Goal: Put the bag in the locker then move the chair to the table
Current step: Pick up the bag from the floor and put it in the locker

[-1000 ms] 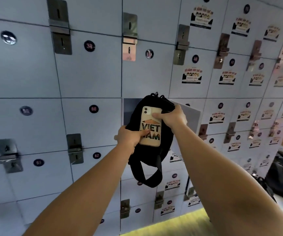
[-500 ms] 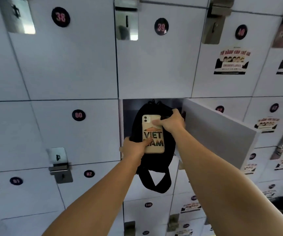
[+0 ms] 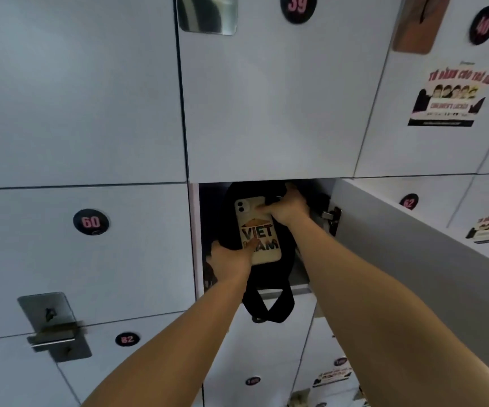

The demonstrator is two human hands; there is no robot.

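- Nearest the camera, both bare forearms reach up from the bottom edge; the elbows are cut off by the frame. Compared with half a second ago they stretch further in, and the whole wall looms closer.
- The left hand [image 3: 231, 259] is clenched on the lower left side of the black bag [image 3: 266, 277], its thumb pressed over the lower part of the phone [image 3: 259, 230] that lies flat against the bag's front. Its fingers are hidden behind the bag.
- The right hand [image 3: 287, 208] grasps the top of the bag, thumb across the phone's upper edge beside the camera lenses; the fingertips curl out of sight over the bag's top.
- The bag now sits mostly inside the open locker [image 3: 302, 277], between the frame on the left and the open door on the right. Earlier its body hung well in front of the opening; only the strap loop [image 3: 266, 309] now hangs below the locker's bottom ledge, against the door beneath.
- The phone's case reads "VIET NAM", the first letter of the lower word covered by the thumb.
- The locker door [image 3: 413, 245] swings out to the right, its outer edge cut off by the frame. A hinge [image 3: 332, 217] shows at its inner edge.
- The locker's interior is dark; what lies behind the bag cannot be made out.
- Farther off, closed doors carry round number tags, 60 [image 3: 91, 222] to the left and 39 [image 3: 298, 5] above, the latter cropped at the top. A sticker [image 3: 450, 95] on the upper right door is too blurred to read fully.
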